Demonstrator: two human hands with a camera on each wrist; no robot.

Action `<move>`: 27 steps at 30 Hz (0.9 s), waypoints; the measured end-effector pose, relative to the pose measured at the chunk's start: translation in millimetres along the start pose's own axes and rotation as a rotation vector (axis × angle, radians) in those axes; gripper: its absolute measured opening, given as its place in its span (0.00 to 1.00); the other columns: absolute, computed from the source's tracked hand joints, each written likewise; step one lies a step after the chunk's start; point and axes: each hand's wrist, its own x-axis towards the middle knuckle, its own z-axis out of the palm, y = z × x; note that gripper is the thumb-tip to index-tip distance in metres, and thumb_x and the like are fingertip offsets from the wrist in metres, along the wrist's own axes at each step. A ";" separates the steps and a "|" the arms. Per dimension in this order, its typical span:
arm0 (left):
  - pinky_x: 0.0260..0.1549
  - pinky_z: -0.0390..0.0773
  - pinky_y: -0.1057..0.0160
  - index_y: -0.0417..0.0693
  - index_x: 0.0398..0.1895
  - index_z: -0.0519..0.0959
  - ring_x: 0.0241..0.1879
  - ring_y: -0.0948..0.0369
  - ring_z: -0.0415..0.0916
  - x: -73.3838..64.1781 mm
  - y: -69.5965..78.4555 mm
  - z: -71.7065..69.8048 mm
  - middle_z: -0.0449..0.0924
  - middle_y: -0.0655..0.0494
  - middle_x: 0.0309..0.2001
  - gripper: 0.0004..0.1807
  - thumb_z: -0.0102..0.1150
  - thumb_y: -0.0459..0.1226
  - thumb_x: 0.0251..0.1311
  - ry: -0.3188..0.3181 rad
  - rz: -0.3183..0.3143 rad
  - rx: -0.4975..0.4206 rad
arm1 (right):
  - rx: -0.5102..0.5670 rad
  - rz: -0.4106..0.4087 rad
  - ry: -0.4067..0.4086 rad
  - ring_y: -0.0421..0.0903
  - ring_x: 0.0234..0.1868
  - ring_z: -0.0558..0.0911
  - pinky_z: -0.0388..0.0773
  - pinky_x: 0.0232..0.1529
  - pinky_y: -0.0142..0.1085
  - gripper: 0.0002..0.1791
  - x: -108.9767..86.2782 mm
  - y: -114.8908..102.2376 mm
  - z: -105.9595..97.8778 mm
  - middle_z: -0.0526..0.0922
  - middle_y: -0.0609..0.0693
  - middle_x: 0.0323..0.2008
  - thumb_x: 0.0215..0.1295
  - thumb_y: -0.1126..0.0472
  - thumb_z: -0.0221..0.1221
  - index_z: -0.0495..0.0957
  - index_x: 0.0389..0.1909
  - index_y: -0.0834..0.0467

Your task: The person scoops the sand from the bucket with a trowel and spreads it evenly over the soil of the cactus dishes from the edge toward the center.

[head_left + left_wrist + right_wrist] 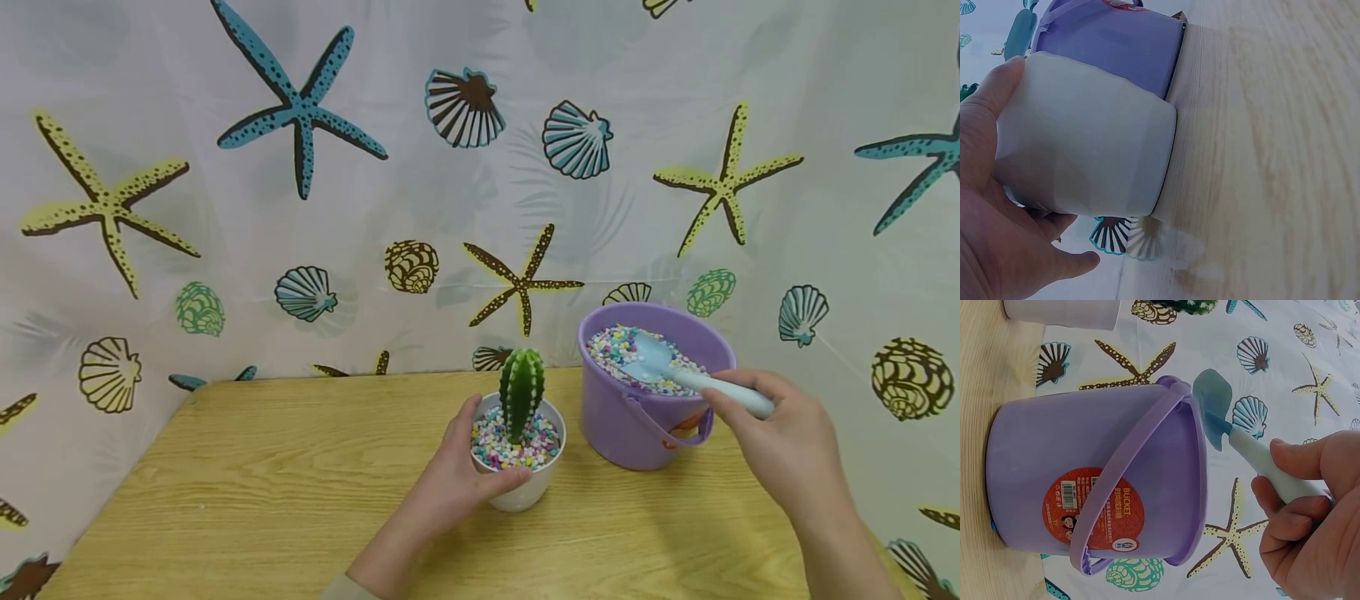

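My left hand (468, 475) grips the rim and side of a white pot (523, 493), with the thumb across its near side. In the pot a green cactus (521, 396) stands upright among multicoloured pebbles (487, 437). My right hand (787, 433) holds a toy shovel by its pale handle (731, 392). The shovel's light blue blade (651, 357) is over the pebbles at the mouth of a purple bucket (622, 425). In the right wrist view the blade (1213, 400) shows just beyond the bucket's rim, and the fingers curl round the handle.
Pot and bucket stand side by side on a wooden table (300, 467), the bucket to the right. Its handle (1129, 469) hangs down over a red label (1060, 500). Behind the table hangs a white cloth (360, 217) printed with starfish and shells.
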 end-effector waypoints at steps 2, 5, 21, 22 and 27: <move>0.76 0.63 0.30 0.53 0.91 0.48 0.81 0.38 0.61 0.1 -0.1 0.1 0.54 0.40 0.86 0.71 0.85 0.60 0.54 -0.001 0.002 -0.004 | 0.004 -0.009 -0.002 0.49 0.34 0.74 0.73 0.27 0.38 0.28 -1.4 -0.8 0.9 0.85 0.57 0.58 0.77 0.35 0.66 0.88 0.63 0.52; 0.76 0.63 0.31 0.54 0.92 0.48 0.81 0.39 0.60 0.3 0.2 0.3 0.54 0.40 0.86 0.71 0.86 0.60 0.54 -0.001 0.001 -0.007 | 0.009 -0.020 -0.003 0.49 0.34 0.74 0.73 0.26 0.38 0.27 -3.5 -1.9 2.5 0.85 0.58 0.60 0.77 0.37 0.67 0.88 0.63 0.52; 0.75 0.63 0.29 0.51 0.91 0.48 0.81 0.36 0.60 -3.3 3.1 -0.3 0.54 0.37 0.86 0.71 0.86 0.59 0.55 0.001 0.001 -0.006 | 0.013 -0.038 -0.055 0.51 0.36 0.74 0.72 0.27 0.37 0.26 -12.7 -8.4 8.9 0.84 0.57 0.57 0.76 0.38 0.69 0.88 0.64 0.50; 0.75 0.62 0.29 0.51 0.91 0.48 0.81 0.36 0.59 -3.3 3.1 -0.4 0.54 0.37 0.86 0.70 0.85 0.59 0.55 0.001 0.001 -0.007 | 0.013 -0.038 -0.062 0.51 0.37 0.74 0.73 0.27 0.37 0.26 -13.1 -8.6 9.0 0.84 0.58 0.57 0.76 0.38 0.69 0.88 0.64 0.50; 0.76 0.62 0.29 0.52 0.91 0.48 0.81 0.36 0.59 -1.9 2.4 -0.1 0.54 0.37 0.86 0.71 0.86 0.59 0.55 0.000 -0.002 -0.009 | 0.013 -0.038 -0.093 0.52 0.40 0.76 0.75 0.29 0.37 0.26 -13.6 -9.9 9.0 0.84 0.57 0.57 0.77 0.38 0.68 0.88 0.64 0.49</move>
